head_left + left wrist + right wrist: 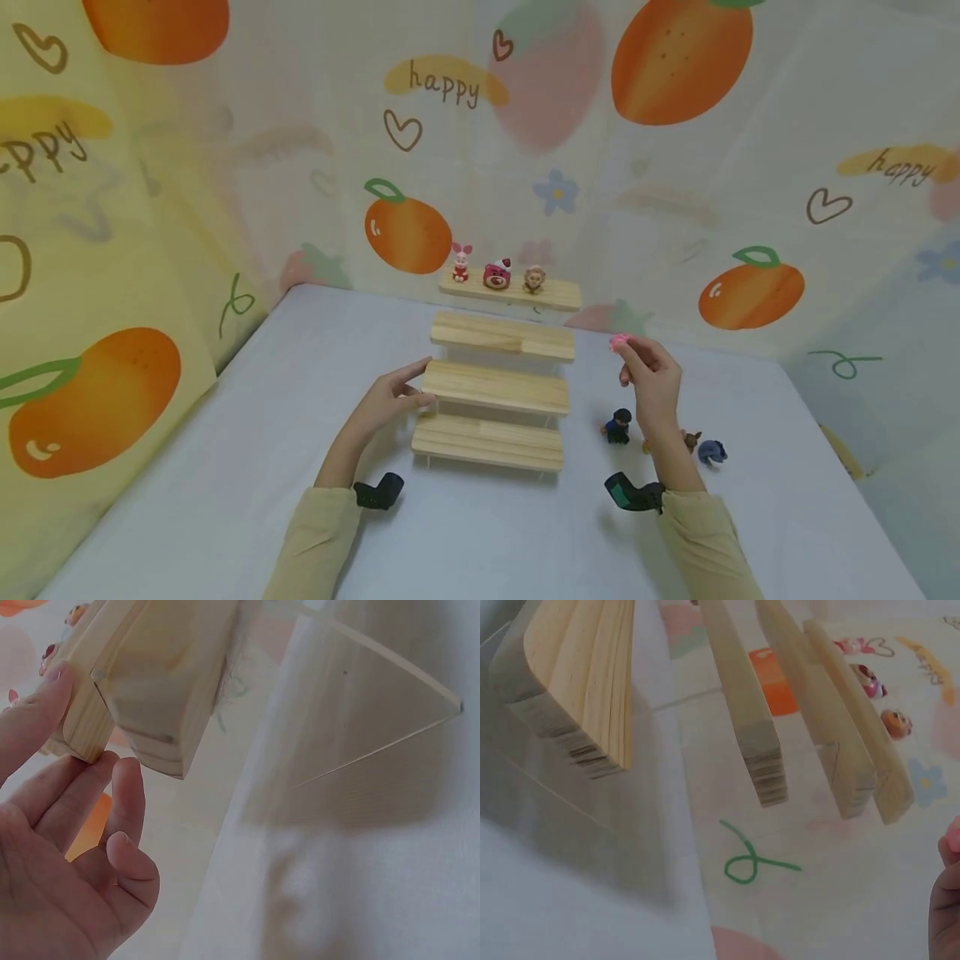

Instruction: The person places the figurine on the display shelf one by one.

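Observation:
A tiered wooden display shelf point(495, 387) stands mid-table, its boards carried on clear supports. My left hand point(386, 404) grips the left end of a middle board; the left wrist view shows the thumb point(46, 697) on one side of the wood and fingers on the other. To the right of the shelf, my right hand point(654, 379) is raised, pinching a small pink figurine point(618, 342) whose shape is mostly hidden. On the top board stand a pink piglet figurine point(461, 265), a pink bear figurine point(497, 275) and a brown-haired figurine point(534, 279).
Right of the shelf, a dark-haired figurine in blue point(618, 427), a brown figurine point(691, 440) and a blue-grey figurine point(712, 452) are on the white tablecloth point(480, 542); an orange one is partly behind my right wrist. A fruit-print cloth point(480, 175) hangs behind.

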### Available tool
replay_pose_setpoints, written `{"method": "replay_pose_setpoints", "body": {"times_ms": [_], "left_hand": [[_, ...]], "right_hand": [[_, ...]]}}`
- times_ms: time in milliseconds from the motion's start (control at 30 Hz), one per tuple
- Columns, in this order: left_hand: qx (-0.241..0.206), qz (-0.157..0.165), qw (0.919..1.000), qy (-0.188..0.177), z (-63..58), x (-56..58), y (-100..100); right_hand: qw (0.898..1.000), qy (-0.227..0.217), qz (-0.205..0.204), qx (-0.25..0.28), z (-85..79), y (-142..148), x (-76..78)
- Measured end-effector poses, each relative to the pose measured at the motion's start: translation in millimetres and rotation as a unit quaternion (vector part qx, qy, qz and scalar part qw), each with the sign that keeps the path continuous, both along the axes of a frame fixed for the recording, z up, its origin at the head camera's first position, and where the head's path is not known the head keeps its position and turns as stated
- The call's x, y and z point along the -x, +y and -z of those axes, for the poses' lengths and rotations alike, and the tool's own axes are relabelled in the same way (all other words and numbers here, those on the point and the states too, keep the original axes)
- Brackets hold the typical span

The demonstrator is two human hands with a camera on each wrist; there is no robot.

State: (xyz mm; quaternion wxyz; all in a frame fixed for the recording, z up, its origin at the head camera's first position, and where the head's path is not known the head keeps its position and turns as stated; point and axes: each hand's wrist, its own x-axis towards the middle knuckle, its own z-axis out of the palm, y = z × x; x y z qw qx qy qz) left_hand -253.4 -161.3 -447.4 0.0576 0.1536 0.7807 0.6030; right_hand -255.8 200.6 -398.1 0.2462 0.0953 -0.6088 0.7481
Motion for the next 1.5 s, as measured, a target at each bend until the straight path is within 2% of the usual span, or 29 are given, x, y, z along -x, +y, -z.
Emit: {"method": "replay_pose_setpoints", "body": {"times_ms": [133,200,233,333,400,467,500,533,733,767,867,900,967,1100,1133,1200,1300,1500], "left_hand": [[-0.001,0.002,1.0000,0.004,0.1,-1.2,-0.3],[-0.003,0.004,1.0000,0.008,-0.3,-1.2,-0.5],[-0.001,0.004,0.9999,0.010,-0.8,-1.3,-0.6],[0.001,0.003,0.9999,0.013,-1.2,-0.7,-1.0],[0.001,0.002,0.9999,0.015,-1.6,-0.4,-0.9],[-0.001,0.007,0.9998,0.019,-1.6,-0.2,-0.4],[-0.001,0.008,0.9997,0.021,-1.7,-0.2,-0.1],[-0.003,0.009,0.9997,0.021,-1.9,-0.2,0.5],[-0.003,0.002,0.9999,0.012,-0.2,-1.3,0.9],[-0.003,0.001,0.9999,0.010,0.2,-1.6,0.5],[-0.002,-0.002,1.0000,0.004,0.7,-2.2,-0.4],[-0.002,-0.003,1.0000,0.002,0.2,-2.6,-0.6],[-0.007,-0.004,1.0000,-0.003,-2.4,-4.3,-0.6],[-0.005,0.000,1.0000,0.004,-15.9,-12.2,1.5],[-0.003,0.001,1.0000,0.006,-19.4,-14.4,2.1],[0.003,0.005,0.9999,0.010,-25.6,-18.3,3.5],[0.002,0.006,0.9999,0.009,-28.7,-20.2,4.4],[-0.004,0.009,0.9999,0.009,-28.9,-19.8,3.6]], "right_hand": [[1.000,-0.003,-0.008,0.015,9.0,-1.5,8.6],[0.999,0.006,-0.025,0.026,12.0,-1.2,14.5],[1.000,-0.001,-0.015,0.023,4.0,-7.2,10.6],[0.999,-0.011,-0.026,0.035,-7.7,-15.7,11.0],[0.999,-0.038,-0.013,0.034,-24.1,-26.5,5.1],[0.998,-0.049,-0.021,0.042,-31.2,-31.0,5.2],[0.997,-0.052,-0.028,0.049,-34.3,-33.1,5.6],[0.996,-0.048,-0.047,0.059,-19.9,-26.5,21.2],[0.995,-0.041,-0.074,0.045,-28.7,-37.6,35.0],[0.997,-0.046,-0.059,0.031,-46.1,-47.7,23.6],[0.997,-0.052,-0.059,0.026,-47.0,-50.6,34.2],[0.996,-0.044,-0.076,0.033,-40.9,-47.4,44.8],[0.996,-0.046,-0.072,0.011,-40.8,-47.3,53.1],[0.996,-0.060,-0.058,-0.037,-42.7,-44.7,67.3],[0.995,-0.077,-0.040,-0.058,-50.2,-47.7,62.4],[0.992,-0.094,-0.042,-0.068,-53.0,-46.4,65.0],[0.989,-0.118,-0.046,-0.079,-58.0,-46.4,65.2],[0.987,-0.128,-0.054,-0.084,-59.5,-48.8,66.0]]}}
